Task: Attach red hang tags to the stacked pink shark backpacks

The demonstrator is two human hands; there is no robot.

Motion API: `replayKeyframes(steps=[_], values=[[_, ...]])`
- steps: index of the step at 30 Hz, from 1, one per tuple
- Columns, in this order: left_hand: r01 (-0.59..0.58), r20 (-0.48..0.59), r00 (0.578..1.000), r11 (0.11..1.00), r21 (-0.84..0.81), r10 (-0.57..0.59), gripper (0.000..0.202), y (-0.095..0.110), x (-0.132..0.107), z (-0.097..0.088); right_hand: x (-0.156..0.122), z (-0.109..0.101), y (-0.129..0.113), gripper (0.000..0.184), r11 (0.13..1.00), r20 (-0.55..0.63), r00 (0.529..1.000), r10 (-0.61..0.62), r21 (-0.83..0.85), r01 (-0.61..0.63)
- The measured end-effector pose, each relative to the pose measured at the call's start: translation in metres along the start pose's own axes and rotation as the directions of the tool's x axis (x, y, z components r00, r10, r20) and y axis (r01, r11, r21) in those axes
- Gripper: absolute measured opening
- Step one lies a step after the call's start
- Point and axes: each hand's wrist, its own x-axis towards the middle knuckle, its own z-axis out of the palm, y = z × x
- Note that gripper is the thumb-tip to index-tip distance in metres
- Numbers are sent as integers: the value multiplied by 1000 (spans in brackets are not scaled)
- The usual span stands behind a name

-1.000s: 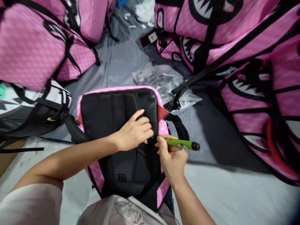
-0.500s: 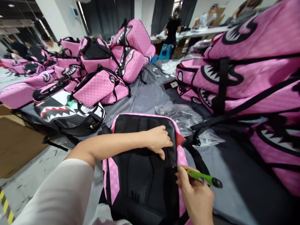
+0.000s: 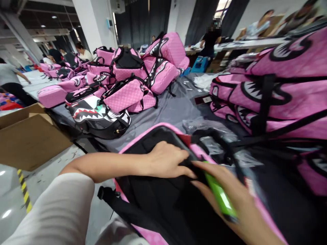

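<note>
Pink backpack (image 3: 158,204) lies panel-up at 6 o'clock, left hand (image 3: 166,160) spread flat on it, right hand (image 3: 240,204) at 4 o'clock clasping 1 green pen (image 3: 221,199); panel check seemingly underway, next calling for a steadied pen tip.

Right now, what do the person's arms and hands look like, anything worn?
No gloves, rings or watch show on the left hand or the blurred right hand. A short pale sleeve covers the left upper arm; both forearms are uncovered.

Cardboard box (image 3: 30,136) left of backpack (image 3: 158,199), bag pile (image 3: 143,75) behind.
</note>
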Motion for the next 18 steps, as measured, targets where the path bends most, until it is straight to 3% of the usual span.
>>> replayKeyframes(steps=[2, 5, 8, 10, 14, 16, 18], values=[[43, 56, 998, 997, -68, -39, 40, -18, 1, 22, 1, 19, 15, 29, 978, 158, 966, -202, -15, 207], [8, 109, 994, 979, -202, 14, 24, -40, 8, 25, 4, 42, 31, 37, 953, 187, 943, -274, -82, 293], [-28, -87, 996, 984, -176, 13, 20, -56, 16, 5, 5, 57, 30, 37, 955, 148, 956, -255, -119, 273], [-18, -169, 986, 997, -70, 6, 41, -66, 23, -4, 0, 65, 22, 34, 952, 104, 965, -240, -168, 255], [-86, 131, 989, 993, 84, 75, 101, -76, 36, 3, -20, 73, 5, 30, 906, 52, 945, -322, -274, 323], [-88, 168, 984, 980, 180, 58, 118, -75, 39, 12, -28, 70, -2, 25, 889, 74, 930, -360, -274, 366], [-78, 140, 989, 965, 250, 44, 120, -71, 40, 18, -33, 64, -6, 22, 884, 125, 917, -379, -246, 398]])
